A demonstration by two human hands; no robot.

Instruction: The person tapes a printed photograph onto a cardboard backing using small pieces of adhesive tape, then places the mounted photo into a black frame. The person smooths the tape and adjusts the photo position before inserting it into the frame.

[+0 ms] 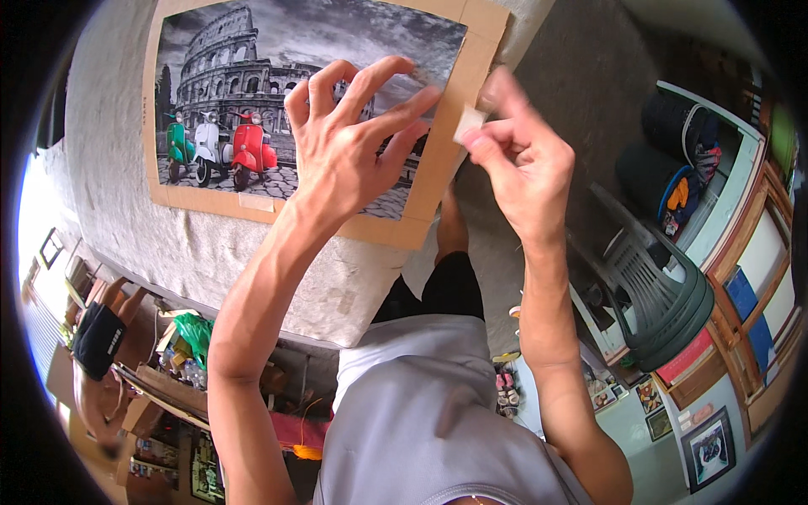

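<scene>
A black-and-white picture of a ruined round arena, with scooters in green, white and red, lies on a larger cardboard sheet. My left hand is over the right part of the picture, fingers spread and bent; whether all the fingertips touch it is unclear. Just off the sheet's right edge, my right hand pinches a small pale piece of tape between thumb and fingers. Motion blurs its raised fingertips. Another tape strip sticks along the picture's lower border.
Beneath the cardboard is a worn grey-white tabletop, its near edge by my waist. Stacked dark green plastic chairs stand to the right. A green plastic bag sits among clutter at lower left, near another person in dark shorts.
</scene>
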